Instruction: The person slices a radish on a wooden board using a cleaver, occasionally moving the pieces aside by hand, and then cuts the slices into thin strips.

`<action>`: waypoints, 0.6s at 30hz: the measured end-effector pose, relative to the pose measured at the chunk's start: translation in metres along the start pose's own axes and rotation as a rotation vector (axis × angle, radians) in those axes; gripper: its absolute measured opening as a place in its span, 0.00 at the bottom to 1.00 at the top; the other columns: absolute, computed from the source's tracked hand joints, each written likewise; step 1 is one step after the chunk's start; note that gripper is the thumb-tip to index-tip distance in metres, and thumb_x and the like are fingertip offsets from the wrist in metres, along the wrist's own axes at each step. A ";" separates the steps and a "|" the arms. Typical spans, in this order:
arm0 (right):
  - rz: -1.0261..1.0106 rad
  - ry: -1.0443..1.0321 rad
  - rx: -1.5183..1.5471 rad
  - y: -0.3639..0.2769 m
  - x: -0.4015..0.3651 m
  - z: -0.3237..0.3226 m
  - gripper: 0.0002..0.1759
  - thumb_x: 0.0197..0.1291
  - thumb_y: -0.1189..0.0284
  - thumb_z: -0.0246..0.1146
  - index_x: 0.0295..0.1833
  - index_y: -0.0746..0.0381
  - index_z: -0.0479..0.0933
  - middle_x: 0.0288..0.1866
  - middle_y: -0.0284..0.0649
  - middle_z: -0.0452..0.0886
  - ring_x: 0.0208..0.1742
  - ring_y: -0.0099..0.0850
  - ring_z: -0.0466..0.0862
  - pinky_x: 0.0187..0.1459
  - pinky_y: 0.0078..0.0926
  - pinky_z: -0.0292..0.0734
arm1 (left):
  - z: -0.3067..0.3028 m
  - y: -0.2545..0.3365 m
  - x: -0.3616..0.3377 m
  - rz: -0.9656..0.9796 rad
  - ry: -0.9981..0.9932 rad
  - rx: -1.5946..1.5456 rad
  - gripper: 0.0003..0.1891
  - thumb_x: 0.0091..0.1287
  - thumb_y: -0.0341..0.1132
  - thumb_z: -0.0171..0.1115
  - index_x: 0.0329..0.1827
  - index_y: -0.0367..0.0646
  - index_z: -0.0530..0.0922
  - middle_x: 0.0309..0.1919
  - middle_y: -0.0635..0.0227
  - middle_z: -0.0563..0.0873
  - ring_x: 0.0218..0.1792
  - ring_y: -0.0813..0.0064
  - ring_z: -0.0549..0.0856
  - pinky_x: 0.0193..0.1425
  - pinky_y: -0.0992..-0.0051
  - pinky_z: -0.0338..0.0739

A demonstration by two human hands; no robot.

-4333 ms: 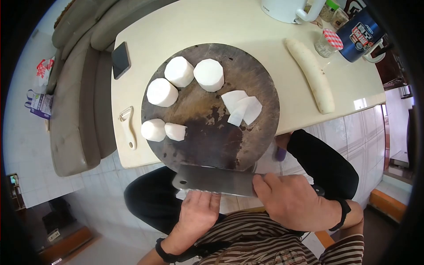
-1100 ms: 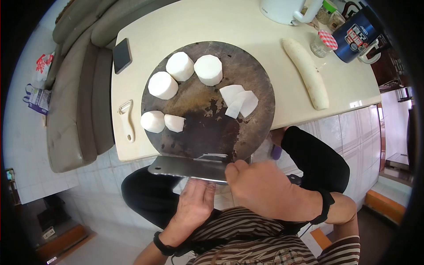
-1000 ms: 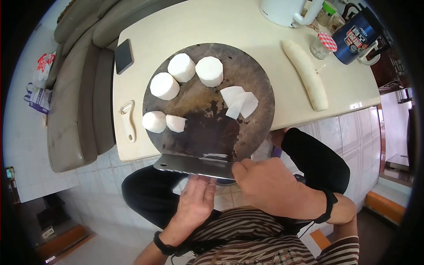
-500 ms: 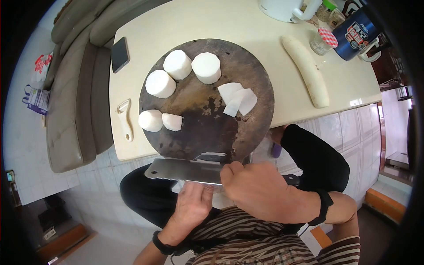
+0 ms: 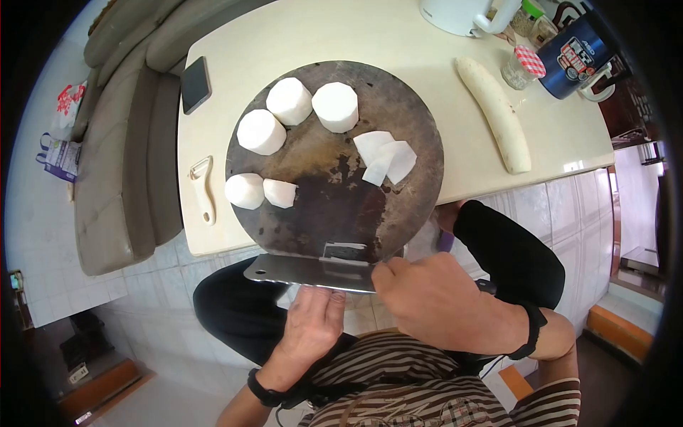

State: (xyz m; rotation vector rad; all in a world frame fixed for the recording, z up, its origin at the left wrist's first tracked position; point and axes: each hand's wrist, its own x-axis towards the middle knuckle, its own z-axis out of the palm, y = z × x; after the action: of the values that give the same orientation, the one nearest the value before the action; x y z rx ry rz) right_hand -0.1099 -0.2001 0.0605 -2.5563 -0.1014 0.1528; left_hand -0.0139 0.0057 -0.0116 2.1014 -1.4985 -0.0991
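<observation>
A metal cleaver (image 5: 313, 272) lies level just off the near edge of the round dark cutting board (image 5: 313, 238). My right hand (image 5: 434, 292) is closed around its handle and the heel of the blade. My left hand (image 5: 313, 320) is at the blade's near edge, fingers together; the blade covers the fingertips, and whatever they hold is hidden. Three thick white radish chunks (image 5: 289, 102) stand towards the back of the board. Two smaller radish pieces (image 5: 245, 191) sit at its left, and several thin slices (image 5: 386, 158) overlap at the right.
A long whole white radish (image 5: 494, 114) lies on the table (image 5: 398, 43) to the right. A peeler (image 5: 202, 191) and a phone (image 5: 196, 85) lie at the left. Back right are a checked-lid jar (image 5: 523, 67), a blue thermos (image 5: 575, 57) and a white kettle (image 5: 455, 14).
My right hand has drawn the cleaver a little to the right, so its blade has slid past my left fingers. My left hand has hardly moved, and the radish pieces lie as before.
</observation>
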 end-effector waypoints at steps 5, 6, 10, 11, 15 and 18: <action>-0.022 0.061 -0.009 -0.008 0.010 0.006 0.08 0.48 0.77 0.65 0.34 0.71 0.77 0.27 0.50 0.81 0.27 0.42 0.87 0.27 0.35 0.80 | -0.002 0.001 0.000 0.018 -0.036 0.054 0.14 0.66 0.22 0.63 0.54 0.27 0.79 0.48 0.47 0.83 0.49 0.45 0.82 0.54 0.55 0.80; -0.012 0.063 0.004 -0.006 0.011 0.006 0.08 0.49 0.77 0.65 0.34 0.70 0.77 0.27 0.50 0.82 0.28 0.43 0.87 0.28 0.36 0.81 | -0.003 0.002 0.001 0.020 -0.035 0.056 0.14 0.66 0.22 0.63 0.54 0.27 0.79 0.48 0.47 0.83 0.49 0.45 0.82 0.54 0.55 0.80; 0.009 0.084 0.014 0.002 0.009 0.007 0.08 0.51 0.75 0.65 0.35 0.69 0.78 0.29 0.49 0.83 0.29 0.43 0.87 0.31 0.37 0.82 | -0.003 0.002 0.006 0.092 -0.028 0.134 0.20 0.58 0.19 0.64 0.56 0.25 0.79 0.52 0.49 0.82 0.54 0.47 0.82 0.59 0.57 0.80; 0.007 0.085 0.010 0.004 0.008 0.005 0.08 0.51 0.75 0.65 0.35 0.69 0.78 0.29 0.49 0.83 0.29 0.43 0.87 0.31 0.37 0.82 | -0.003 0.001 0.006 0.092 -0.024 0.137 0.23 0.56 0.18 0.64 0.58 0.24 0.79 0.53 0.49 0.82 0.56 0.48 0.82 0.61 0.58 0.80; 0.084 0.091 -0.100 0.007 0.008 -0.002 0.09 0.51 0.75 0.65 0.36 0.69 0.79 0.29 0.48 0.83 0.29 0.43 0.87 0.31 0.36 0.81 | -0.003 0.002 0.009 0.087 -0.018 0.118 0.26 0.54 0.17 0.64 0.60 0.24 0.78 0.54 0.48 0.81 0.56 0.48 0.81 0.60 0.58 0.80; 0.096 0.117 -0.080 0.009 0.006 -0.003 0.09 0.50 0.76 0.65 0.37 0.70 0.79 0.29 0.48 0.83 0.29 0.44 0.86 0.31 0.36 0.80 | 0.002 0.000 0.010 0.097 -0.003 0.125 0.26 0.55 0.18 0.66 0.61 0.24 0.77 0.54 0.46 0.81 0.57 0.48 0.81 0.60 0.57 0.80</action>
State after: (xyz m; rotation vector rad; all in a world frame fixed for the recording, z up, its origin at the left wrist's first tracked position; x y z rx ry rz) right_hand -0.1028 -0.2086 0.0573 -2.6447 0.0609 0.0359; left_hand -0.0108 -0.0039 -0.0111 2.1205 -1.6440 0.0282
